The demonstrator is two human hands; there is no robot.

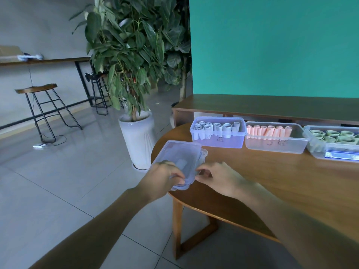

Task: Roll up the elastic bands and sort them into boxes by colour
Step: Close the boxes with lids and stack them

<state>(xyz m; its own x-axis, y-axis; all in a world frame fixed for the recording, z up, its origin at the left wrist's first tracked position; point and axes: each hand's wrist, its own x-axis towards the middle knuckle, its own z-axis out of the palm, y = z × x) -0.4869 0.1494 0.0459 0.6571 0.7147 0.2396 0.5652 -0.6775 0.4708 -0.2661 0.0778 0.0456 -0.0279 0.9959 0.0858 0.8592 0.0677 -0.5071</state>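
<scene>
Head view: I observe my left hand point(164, 178) gripping the near left edge of a stack of clear lids point(179, 162) at the round table's point(272, 181) left rim. My right hand point(217, 178) pinches its right edge. Beyond stand three open boxes in a row: white rolls point(215, 128), pink rolls point(270, 131), green rolls point(336, 137).

One view only, head-mounted; nothing shared with second view. You look forward and down, wide-angle, edges bowed. Both forearms run in from bottom of frame; left hand point(165, 176) and right hand point(217, 178) sit close, just below centre. Beyond fingertips: wooden table point(272, 171) and row of boxes point(217, 133). Left of fingers, view opens onto floor, potted plant point(136, 55), stool point(37, 90) far off.
</scene>
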